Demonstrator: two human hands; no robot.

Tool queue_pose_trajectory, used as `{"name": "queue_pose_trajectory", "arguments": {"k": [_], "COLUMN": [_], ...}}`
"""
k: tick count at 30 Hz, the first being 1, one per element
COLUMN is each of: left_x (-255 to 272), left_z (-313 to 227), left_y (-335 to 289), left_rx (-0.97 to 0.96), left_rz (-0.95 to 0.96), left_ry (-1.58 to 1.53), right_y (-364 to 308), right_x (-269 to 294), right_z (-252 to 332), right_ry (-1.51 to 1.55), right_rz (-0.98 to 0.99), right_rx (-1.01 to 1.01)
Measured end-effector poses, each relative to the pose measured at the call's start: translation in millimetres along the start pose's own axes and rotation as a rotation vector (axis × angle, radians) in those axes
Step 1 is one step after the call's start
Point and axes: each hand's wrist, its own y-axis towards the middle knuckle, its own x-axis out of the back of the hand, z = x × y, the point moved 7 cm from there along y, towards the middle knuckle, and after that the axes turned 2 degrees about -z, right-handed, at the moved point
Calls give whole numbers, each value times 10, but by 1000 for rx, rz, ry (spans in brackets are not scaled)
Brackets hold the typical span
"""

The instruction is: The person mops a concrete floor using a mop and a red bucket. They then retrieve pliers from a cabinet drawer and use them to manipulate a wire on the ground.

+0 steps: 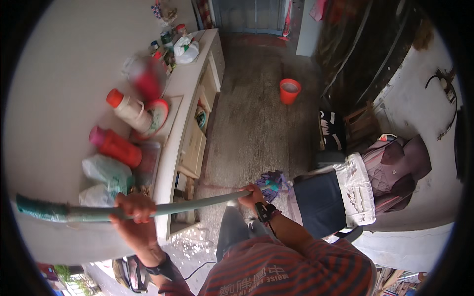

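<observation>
"Mop [197, 203] first: where is it?"

"Slanted across the person's front, purple strands [279, 187] just beyond the right hand [253, 196]. Whether they touch the floor [247, 128], I cannot tell."

"And the fingers?"

"Both hands have them curled round the handle, the left hand [132, 212] nearer its green end."

"Nearby?"

"Orange bucket [290, 92] on the floor ahead; worktop [166, 172] with flasks [132, 112] along the left."

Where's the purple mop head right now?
In the head view, the mop head is just right of centre, beyond the right hand and left of the dark blue chair.
</observation>
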Motion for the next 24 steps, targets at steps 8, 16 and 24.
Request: {"name": "queue_pose_trajectory", "arguments": {"k": [8, 16, 24], "left_x": [-218, -857, -1692], "left_z": [1501, 3245, 4545], "left_y": [2330, 3676, 4620], "left_rx": [-26, 129, 201], "left_rz": [-78, 65, 329], "left_ry": [84, 243, 411], "right_y": [1395, 2084, 3127], "right_x": [-939, -3463, -4901], "right_z": [590, 692, 1461], "right_ry": [-735, -2505, -2245], "right_rz": [-688, -247, -156], "right_rx": [-5, 1023, 1130]}}
